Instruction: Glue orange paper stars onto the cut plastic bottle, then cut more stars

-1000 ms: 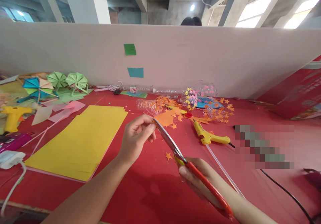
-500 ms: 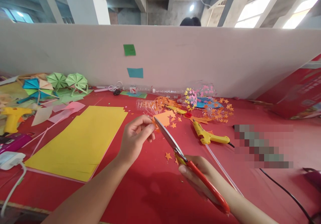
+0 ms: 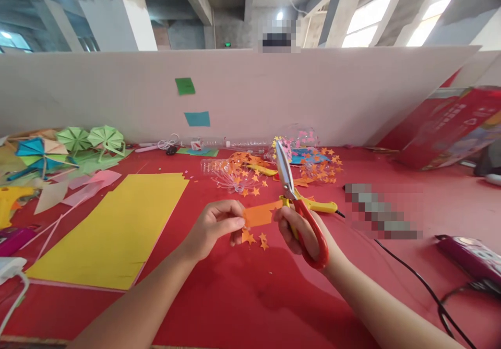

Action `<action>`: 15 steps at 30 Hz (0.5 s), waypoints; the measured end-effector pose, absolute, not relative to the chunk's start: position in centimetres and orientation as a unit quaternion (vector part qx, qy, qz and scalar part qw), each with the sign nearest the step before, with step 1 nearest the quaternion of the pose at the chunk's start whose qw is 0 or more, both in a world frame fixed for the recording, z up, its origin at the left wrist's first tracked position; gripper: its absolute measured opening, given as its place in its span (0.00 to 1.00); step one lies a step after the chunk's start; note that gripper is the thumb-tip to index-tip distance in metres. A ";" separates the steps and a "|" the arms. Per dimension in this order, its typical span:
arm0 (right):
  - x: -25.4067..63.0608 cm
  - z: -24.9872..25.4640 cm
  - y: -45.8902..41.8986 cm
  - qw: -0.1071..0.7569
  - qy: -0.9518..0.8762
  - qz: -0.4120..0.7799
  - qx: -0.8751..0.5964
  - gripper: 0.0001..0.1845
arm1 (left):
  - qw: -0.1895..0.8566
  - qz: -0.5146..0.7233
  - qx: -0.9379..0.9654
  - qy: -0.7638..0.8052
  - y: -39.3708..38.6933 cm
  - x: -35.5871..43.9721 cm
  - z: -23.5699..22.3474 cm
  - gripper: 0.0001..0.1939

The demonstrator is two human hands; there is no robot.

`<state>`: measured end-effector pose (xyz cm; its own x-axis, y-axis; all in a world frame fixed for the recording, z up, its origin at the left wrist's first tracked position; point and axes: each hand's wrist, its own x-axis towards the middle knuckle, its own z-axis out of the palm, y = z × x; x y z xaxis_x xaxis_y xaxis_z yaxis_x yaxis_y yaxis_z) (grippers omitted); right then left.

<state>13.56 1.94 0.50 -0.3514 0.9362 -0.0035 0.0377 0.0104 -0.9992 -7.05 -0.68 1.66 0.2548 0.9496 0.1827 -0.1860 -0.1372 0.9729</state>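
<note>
My left hand (image 3: 219,224) pinches the left end of an orange paper strip (image 3: 257,214) between thumb and fingers. My right hand (image 3: 303,231) is wrapped round the handles of a pair of scissors (image 3: 285,174), whose blades point up and away and look closed. The thumb and fingertips of that hand also touch the strip's right end, where a star shape shows. Several small orange paper stars (image 3: 263,242) lie on the red table just beneath the strip.
A stack of yellow paper (image 3: 117,229) lies at left, with green paper umbrellas (image 3: 106,136) behind. A yellow glue gun (image 3: 321,205) is partly hidden behind my right hand. Star-decorated cut plastic bottles (image 3: 238,174) stand before the white partition (image 3: 242,93). A black cable (image 3: 410,271) crosses the right side.
The scissors have turned from the paper to point upward, and my right fingers now touch the strip. The orange strip has come nearer, and the view has swung slightly right.
</note>
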 end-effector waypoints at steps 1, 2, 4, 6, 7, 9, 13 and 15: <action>13.5 0.5 2.0 0.393 -0.585 0.580 -0.409 0.23 | 0.561 0.493 0.567 0.348 -0.6 -6.8 1.4 0.09; 13.5 0.5 2.1 0.390 -0.583 0.586 -0.406 0.23 | 0.555 0.485 0.573 0.359 -0.6 -6.6 1.1 0.09; 13.4 0.6 2.1 0.380 -0.583 0.596 -0.401 0.22 | 0.533 0.483 0.579 0.385 -0.5 -6.3 0.6 0.10; 13.3 0.8 1.9 0.372 -0.585 0.601 -0.398 0.21 | 0.515 0.488 0.578 0.403 -0.3 -6.3 0.3 0.10; 13.2 0.9 1.9 0.369 -0.584 0.604 -0.397 0.20 | 0.510 0.488 0.578 0.409 -0.2 -6.3 0.2 0.10; 13.1 1.1 1.8 0.371 -0.576 0.608 -0.400 0.20 | 0.508 0.482 0.579 0.417 -0.1 -6.3 0.1 0.10; 13.0 1.6 1.7 0.378 -0.587 0.568 -0.436 0.16 | 0.510 0.458 0.584 0.435 -0.1 -6.1 0.2 0.09; 12.9 1.8 1.7 0.381 -0.597 0.541 -0.454 0.11 | 0.512 0.449 0.586 0.440 -0.2 -6.0 0.4 0.09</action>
<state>12.95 1.66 1.77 -0.2973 0.9541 -0.0374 0.1300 0.0016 -0.9915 -6.04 -0.17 0.35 0.2100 0.9747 0.0760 0.0562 -0.0897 0.9944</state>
